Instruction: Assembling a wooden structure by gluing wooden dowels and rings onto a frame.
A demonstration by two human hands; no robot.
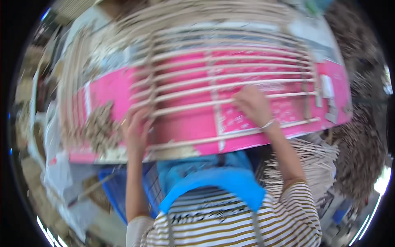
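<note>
A row of pale wooden rods (pixel 189 108) lies side by side across a bright pink board (pixel 185 127). Upright strips run over them near the left and right ends, the left strip (pixel 151 74) darker than the rods. My right hand (pixel 253 106), fingers curled, is closed at the middle of one of the lower rods. At the left ends of the rods, by the strip, is my left hand (pixel 138 129). Its bent fingers are smeared, so their grip is unclear. A separate rod (pixel 242 133) crosses the board's near edge, below both hands.
Small tan pieces (pixel 101 127) are heaped on the board's left side, beside more upright rods (pixel 70 94). Loose sticks (pixel 302 164) are piled below the right edge. A blue crate (pixel 117 189) stands at lower left, and dark brown stacks (pixel 358 152) fill the right.
</note>
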